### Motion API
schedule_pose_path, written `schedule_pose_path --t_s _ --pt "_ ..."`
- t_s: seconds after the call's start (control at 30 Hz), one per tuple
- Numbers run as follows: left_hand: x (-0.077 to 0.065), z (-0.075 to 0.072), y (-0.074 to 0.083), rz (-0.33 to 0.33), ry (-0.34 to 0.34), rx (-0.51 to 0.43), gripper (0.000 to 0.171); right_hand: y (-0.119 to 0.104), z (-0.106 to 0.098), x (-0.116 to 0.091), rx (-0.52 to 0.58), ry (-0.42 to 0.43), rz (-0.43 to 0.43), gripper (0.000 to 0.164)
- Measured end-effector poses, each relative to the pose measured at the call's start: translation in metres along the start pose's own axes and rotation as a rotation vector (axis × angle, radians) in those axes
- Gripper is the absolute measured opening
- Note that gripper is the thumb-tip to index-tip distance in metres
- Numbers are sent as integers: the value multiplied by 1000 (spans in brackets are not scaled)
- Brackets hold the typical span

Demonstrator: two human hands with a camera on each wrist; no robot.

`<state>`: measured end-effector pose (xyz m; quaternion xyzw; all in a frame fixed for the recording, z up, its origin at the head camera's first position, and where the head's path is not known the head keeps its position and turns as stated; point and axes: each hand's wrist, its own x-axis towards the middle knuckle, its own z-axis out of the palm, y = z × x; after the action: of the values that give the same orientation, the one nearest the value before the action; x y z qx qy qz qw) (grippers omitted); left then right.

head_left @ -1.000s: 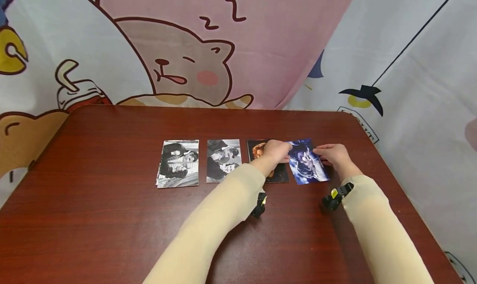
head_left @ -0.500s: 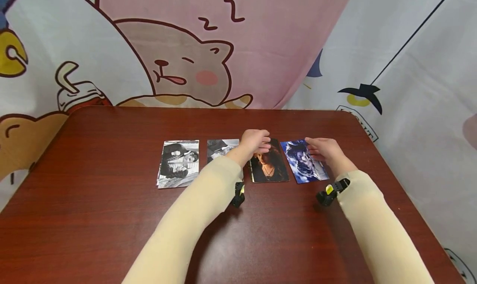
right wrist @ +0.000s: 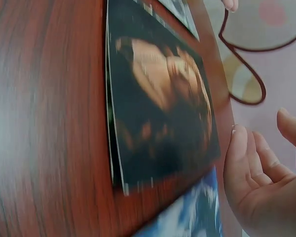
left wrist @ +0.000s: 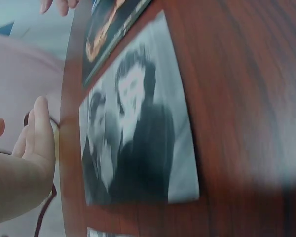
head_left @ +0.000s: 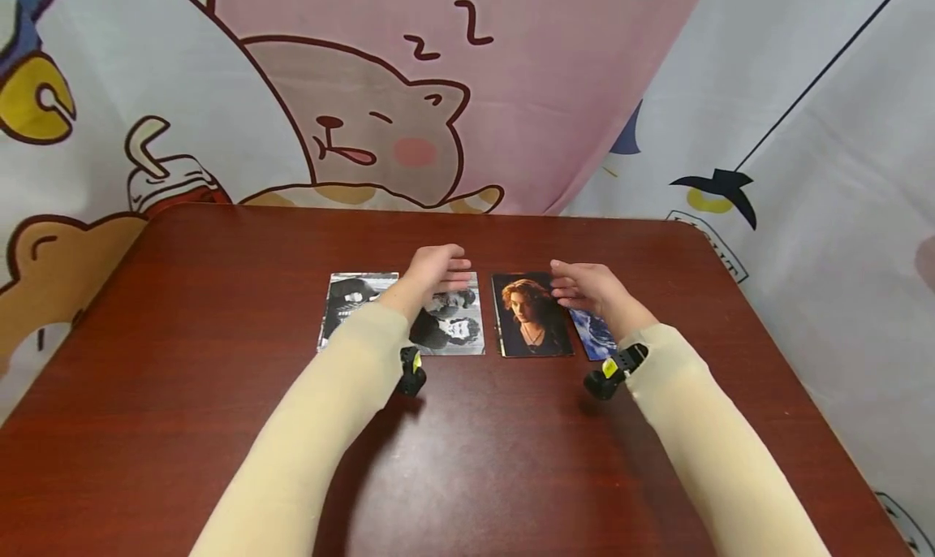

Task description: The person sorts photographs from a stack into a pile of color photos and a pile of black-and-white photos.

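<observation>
Four groups of photo cards would be several, so I see several photo cards lying in a row on the brown table [head_left: 467, 443]. My left hand [head_left: 433, 271] hovers above a black-and-white card [head_left: 456, 334], its fingers loosely extended and holding nothing. Left of it lies another black-and-white card [head_left: 343, 301], partly behind my forearm. My right hand [head_left: 588, 287] is over the blue card [head_left: 595, 338], covering much of it, with its fingertips near the dark portrait card [head_left: 533, 321]. In the right wrist view, the dark card [right wrist: 163, 103] sits on another card, edges slightly offset.
A cartoon-printed cloth [head_left: 570, 70] hangs behind the table and along its right side. Each wrist wears a small black camera; the left camera [head_left: 411, 372] and the right camera [head_left: 609, 376] hang close over the tabletop.
My left hand has let go of the blue card and moved left, past the dark card to the black-and-white one. My right hand has also released the blue card and shifted left.
</observation>
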<state>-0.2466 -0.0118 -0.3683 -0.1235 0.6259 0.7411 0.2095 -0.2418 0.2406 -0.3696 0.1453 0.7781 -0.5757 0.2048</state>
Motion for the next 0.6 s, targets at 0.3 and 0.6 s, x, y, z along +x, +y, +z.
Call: schedule_pose_path --t_s 0.3,0.6 --pt "-11 -39 6 -33 17 53 48 -6 39 5 -3 -106 1 58" --pt "-17 -50 3 -84 -21 125 50 -8 61 7 -22 -143 6 58"
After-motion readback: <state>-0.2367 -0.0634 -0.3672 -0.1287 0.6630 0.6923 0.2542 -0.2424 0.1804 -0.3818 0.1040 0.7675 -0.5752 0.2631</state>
